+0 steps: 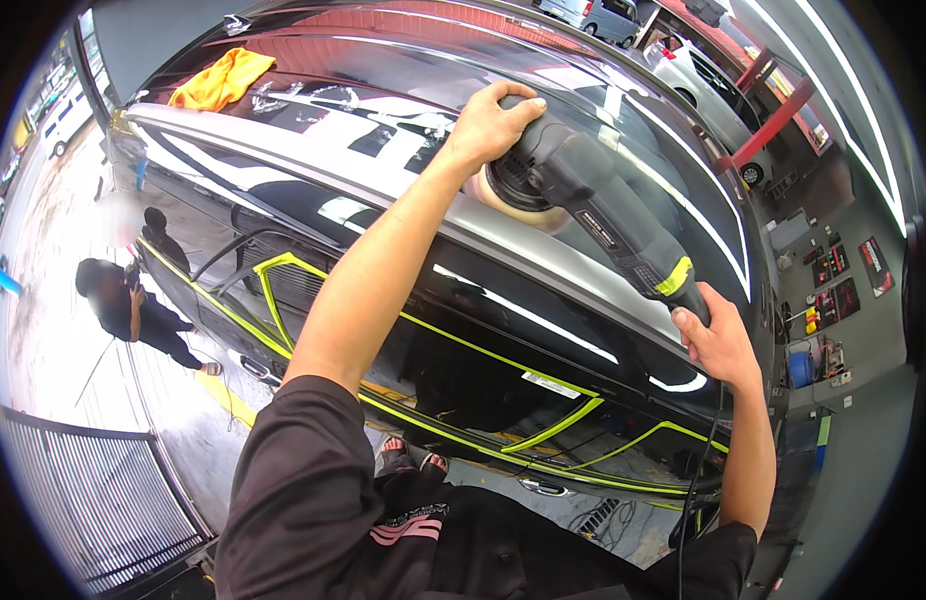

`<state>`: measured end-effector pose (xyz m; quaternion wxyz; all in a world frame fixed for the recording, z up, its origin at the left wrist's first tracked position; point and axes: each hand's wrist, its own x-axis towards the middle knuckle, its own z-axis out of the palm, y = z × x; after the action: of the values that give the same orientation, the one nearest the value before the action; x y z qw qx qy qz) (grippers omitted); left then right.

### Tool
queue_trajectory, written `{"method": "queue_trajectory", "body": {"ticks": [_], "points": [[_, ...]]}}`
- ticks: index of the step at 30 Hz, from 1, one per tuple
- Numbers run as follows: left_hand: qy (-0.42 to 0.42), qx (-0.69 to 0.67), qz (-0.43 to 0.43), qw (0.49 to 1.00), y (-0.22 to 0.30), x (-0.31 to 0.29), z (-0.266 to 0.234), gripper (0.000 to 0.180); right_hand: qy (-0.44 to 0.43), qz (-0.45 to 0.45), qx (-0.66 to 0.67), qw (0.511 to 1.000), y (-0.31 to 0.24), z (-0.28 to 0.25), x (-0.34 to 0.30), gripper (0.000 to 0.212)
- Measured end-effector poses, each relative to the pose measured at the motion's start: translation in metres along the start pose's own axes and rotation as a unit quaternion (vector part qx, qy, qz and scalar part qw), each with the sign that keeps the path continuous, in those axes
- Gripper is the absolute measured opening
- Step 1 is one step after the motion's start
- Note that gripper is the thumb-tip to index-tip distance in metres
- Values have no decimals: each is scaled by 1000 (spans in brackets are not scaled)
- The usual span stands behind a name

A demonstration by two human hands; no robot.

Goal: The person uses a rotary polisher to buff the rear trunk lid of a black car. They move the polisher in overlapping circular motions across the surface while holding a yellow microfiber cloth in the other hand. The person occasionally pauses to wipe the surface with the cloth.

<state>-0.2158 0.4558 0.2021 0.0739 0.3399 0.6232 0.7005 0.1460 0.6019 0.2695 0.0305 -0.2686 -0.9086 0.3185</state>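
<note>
A black car polisher (pixel 608 205) with a yellow-green band lies slanted over the edge of a glossy black car roof (pixel 423 85). My left hand (pixel 495 122) is closed over the polisher's head from above, the thumb along its top. My right hand (pixel 721 335) wraps around the rear handle, from which a black cord (pixel 691 490) hangs. The pale round pad (pixel 518 205) is pressed on or close to the silver roof rail (pixel 573 255); I cannot tell which. White smears of compound (pixel 303 97) mark the roof to the left.
An orange cloth (pixel 223 80) rests on the roof's far left. Yellow-green masking tape (pixel 483 350) lines the side windows. A person in dark clothes (pixel 123 305) stands at the left by the car. Tools hang on the right wall (pixel 833 275); other cars (pixel 708 90) are parked beyond.
</note>
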Motion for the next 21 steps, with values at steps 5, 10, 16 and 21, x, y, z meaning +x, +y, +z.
{"method": "queue_trajectory", "body": {"ticks": [5, 10, 16, 21], "points": [[7, -14, -4, 1000, -1, 5, -42, 40, -11, -16, -6, 1000, -26, 17, 23, 43], [42, 16, 4, 999, -8, 12, -81, 43, -28, -39, -10, 999, -49, 33, 50, 46], [85, 13, -9, 996, -13, 20, -133, 45, -47, -54, -23, 997, -88, 58, 81, 50], [149, 65, 11, 987, -25, 34, -182, 44, -59, -82, -71, 992, -128, 77, 109, 61]]}}
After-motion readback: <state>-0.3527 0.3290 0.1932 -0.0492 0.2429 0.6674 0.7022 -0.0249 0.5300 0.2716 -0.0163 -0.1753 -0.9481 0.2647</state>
